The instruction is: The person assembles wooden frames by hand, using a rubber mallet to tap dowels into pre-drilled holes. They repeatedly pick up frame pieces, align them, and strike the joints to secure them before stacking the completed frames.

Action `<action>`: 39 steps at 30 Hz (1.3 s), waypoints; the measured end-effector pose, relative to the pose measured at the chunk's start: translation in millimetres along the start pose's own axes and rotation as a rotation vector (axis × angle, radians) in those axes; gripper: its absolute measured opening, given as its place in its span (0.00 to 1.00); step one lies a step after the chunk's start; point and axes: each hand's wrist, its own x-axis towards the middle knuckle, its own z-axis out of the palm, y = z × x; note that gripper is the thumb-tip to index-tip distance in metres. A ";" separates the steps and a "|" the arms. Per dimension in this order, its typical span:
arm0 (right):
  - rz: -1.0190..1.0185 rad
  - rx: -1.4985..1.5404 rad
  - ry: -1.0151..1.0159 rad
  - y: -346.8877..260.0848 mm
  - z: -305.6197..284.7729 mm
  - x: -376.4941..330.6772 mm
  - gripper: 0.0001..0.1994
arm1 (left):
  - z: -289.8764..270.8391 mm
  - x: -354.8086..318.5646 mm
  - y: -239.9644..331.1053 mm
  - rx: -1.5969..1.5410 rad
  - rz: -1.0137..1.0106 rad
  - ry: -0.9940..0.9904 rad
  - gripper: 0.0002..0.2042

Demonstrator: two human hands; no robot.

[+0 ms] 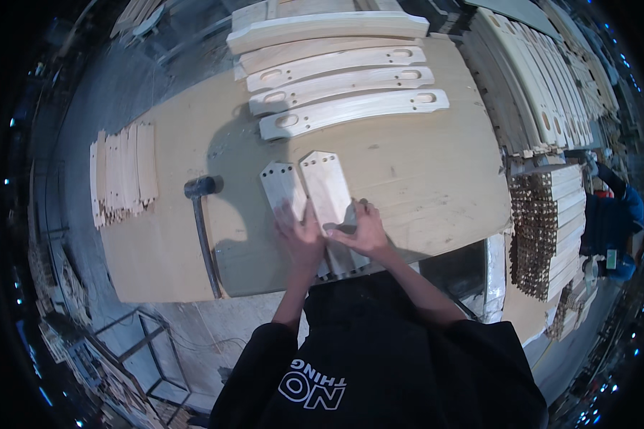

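Two short pale wooden boards with pointed, drilled far ends lie side by side before me on the worktable [422, 193]. My left hand [300, 234] spans the left board [279, 182], fingers at one edge and thumb toward the other. Across the right board [324, 186] my right hand [363, 230] is closed, its thumb on the near left part and its fingers along the right edge. Below my hands, more wood with holes [347, 263] shows near the table's front edge; my hands and wrists partly hide it.
A black-headed mallet [202, 187] lies left of the boards. Several short wooden pieces [125, 171] sit at the far left. Long curved slats with slots [354, 111] lie across the back. Tall stacks of wooden parts [533, 229] stand on the right, with another person [614, 222] beyond.
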 end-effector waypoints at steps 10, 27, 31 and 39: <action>-0.121 -0.040 0.193 2.6 24.5 -6.0 0.40 | 4.7 -16.0 -20.7 -0.260 -0.330 0.079 0.32; 0.648 -0.070 0.719 166.8 -200.7 -129.9 0.21 | 15.7 -13.3 35.0 -0.138 0.310 0.107 0.30; 1.058 -0.543 1.274 302.4 -287.8 -217.6 0.37 | -15.2 -16.9 187.0 -0.693 0.442 -0.131 0.20; 1.042 -0.346 1.196 352.6 -339.7 -199.7 0.34 | -14.8 -40.8 399.9 -1.005 0.829 -0.466 0.15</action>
